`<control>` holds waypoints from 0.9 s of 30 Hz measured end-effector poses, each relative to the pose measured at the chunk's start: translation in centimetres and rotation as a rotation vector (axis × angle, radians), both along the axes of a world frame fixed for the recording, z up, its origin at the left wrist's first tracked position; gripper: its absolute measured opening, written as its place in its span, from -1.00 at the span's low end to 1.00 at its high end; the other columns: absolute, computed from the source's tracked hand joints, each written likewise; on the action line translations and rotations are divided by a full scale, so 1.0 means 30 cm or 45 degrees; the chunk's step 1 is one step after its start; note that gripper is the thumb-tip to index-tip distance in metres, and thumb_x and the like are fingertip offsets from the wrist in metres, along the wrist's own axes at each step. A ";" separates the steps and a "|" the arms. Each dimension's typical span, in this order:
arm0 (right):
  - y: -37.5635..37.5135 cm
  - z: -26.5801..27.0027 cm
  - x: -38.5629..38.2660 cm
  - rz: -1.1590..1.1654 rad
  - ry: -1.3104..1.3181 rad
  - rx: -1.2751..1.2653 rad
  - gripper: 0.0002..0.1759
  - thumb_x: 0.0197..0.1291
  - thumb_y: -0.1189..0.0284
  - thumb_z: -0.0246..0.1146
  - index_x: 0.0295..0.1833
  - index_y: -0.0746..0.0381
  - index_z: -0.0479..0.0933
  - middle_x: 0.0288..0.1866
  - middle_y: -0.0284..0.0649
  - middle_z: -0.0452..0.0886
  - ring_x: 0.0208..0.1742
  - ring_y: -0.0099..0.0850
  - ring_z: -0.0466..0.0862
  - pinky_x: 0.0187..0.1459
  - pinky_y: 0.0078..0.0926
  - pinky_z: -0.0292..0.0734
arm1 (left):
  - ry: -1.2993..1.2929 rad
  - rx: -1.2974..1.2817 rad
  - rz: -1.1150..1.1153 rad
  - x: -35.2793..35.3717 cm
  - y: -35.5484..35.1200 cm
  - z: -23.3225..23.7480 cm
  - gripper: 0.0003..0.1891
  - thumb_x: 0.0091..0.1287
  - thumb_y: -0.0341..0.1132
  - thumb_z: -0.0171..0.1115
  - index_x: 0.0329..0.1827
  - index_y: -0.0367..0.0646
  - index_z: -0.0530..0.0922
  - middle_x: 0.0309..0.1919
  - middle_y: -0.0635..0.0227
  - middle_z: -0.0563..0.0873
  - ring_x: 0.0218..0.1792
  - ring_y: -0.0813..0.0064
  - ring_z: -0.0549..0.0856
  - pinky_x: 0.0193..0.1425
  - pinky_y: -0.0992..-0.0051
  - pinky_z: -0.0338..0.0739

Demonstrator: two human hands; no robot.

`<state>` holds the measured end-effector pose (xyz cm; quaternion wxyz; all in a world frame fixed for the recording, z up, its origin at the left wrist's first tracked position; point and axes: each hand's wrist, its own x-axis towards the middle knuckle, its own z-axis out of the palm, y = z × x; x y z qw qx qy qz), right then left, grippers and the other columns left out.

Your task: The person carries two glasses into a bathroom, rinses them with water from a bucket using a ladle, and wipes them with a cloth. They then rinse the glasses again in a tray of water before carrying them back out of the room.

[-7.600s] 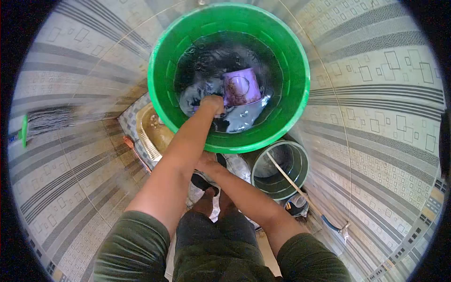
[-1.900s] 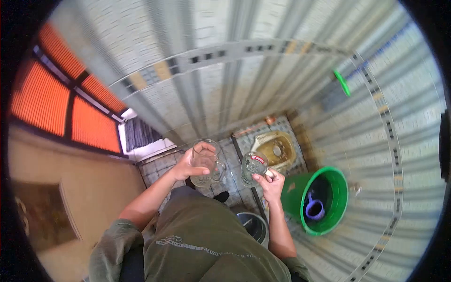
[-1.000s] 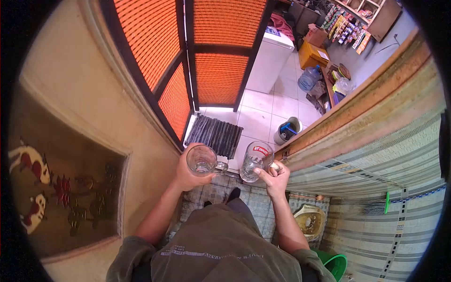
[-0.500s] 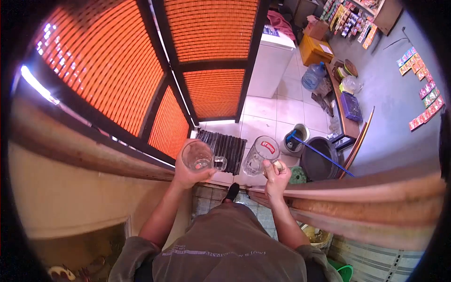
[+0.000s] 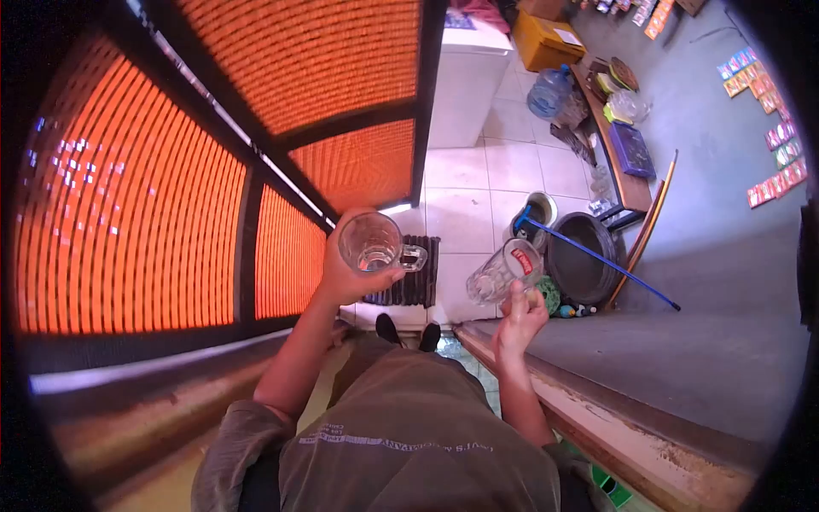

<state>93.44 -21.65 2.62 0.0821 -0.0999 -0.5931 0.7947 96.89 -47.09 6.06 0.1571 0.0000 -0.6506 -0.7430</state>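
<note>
My left hand point(image 5: 343, 277) is wrapped round the body of a clear glass mug point(image 5: 372, 244), whose handle points right and whose open mouth faces up. In my right hand point(image 5: 520, 322) is a second glass mug point(image 5: 505, 273) with a red label, tilted to the left; the fingers close at its handle side, and the handle itself is mostly hidden. Beneath the left mug lies a dark ribbed mat point(image 5: 415, 294) on the tiled floor.
An orange slatted screen point(image 5: 341, 60) stands at the left. To the right are a bucket point(image 5: 546, 207), a dark basin point(image 5: 584, 256), a blue-handled tool point(image 5: 597, 263) and a low bench point(image 5: 627, 189). Further off are a water bottle point(image 5: 548, 96), a yellow box point(image 5: 546, 43) and a white cabinet point(image 5: 465, 94).
The view has moved forward through the doorway, and both feet now show at the threshold. Both mugs stay in my hands; the right one has shifted right and tilts more.
</note>
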 end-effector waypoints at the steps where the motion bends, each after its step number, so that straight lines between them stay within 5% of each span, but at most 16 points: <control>1: -0.015 0.010 -0.030 -0.035 0.020 -0.011 -0.53 0.12 0.40 0.39 -0.57 0.03 0.16 -0.65 -0.60 0.14 -0.66 -0.76 0.08 -0.61 -0.66 -0.09 | 0.020 -0.011 -0.035 -0.035 -0.027 0.019 -0.29 -0.20 -0.44 0.55 0.06 -0.19 0.33 -0.15 0.30 0.58 -0.11 0.51 0.59 0.02 0.45 0.52; 8: -0.125 0.167 -0.271 -0.164 0.336 0.074 -0.43 -0.02 0.46 0.48 -0.61 0.03 0.11 -0.65 -0.61 0.15 -0.63 -0.76 0.08 -0.58 -0.68 -0.08 | 0.178 0.002 -0.164 -0.270 -0.113 0.195 -0.34 -0.20 -0.55 0.47 0.03 -0.22 0.34 -0.15 0.30 0.55 -0.11 0.52 0.58 0.01 0.46 0.52; 12: -0.176 0.262 -0.372 -0.177 0.399 0.116 -0.34 -0.17 0.65 0.51 -0.62 0.04 0.05 -0.63 -0.64 0.06 -0.58 -0.79 0.04 -0.56 -0.72 -0.10 | 0.267 -0.009 -0.260 -0.390 -0.131 0.176 -0.33 -0.19 -0.57 0.46 0.05 -0.21 0.33 -0.16 0.30 0.54 -0.10 0.50 0.57 -0.01 0.47 0.52; 16: -0.156 0.267 -0.513 -0.081 0.392 0.120 -0.35 -0.16 0.63 0.52 -0.63 0.04 0.05 -0.66 -0.62 0.09 -0.60 -0.78 0.03 -0.57 -0.71 -0.09 | 0.217 0.032 -0.367 -0.485 -0.102 0.195 -0.32 -0.19 -0.56 0.48 0.06 -0.23 0.34 -0.15 0.27 0.54 -0.11 0.47 0.58 -0.02 0.45 0.52; 27: 0.174 0.303 -1.112 -0.190 0.580 0.052 -0.33 -0.13 0.56 0.53 -0.63 0.05 0.02 -0.68 -0.61 0.10 -0.59 -0.78 0.08 -0.58 -0.73 -0.02 | 0.238 0.040 -0.461 -1.165 0.209 0.223 -0.30 -0.21 -0.44 0.56 0.04 -0.22 0.35 -0.18 0.30 0.57 -0.16 0.49 0.58 -0.02 0.46 0.51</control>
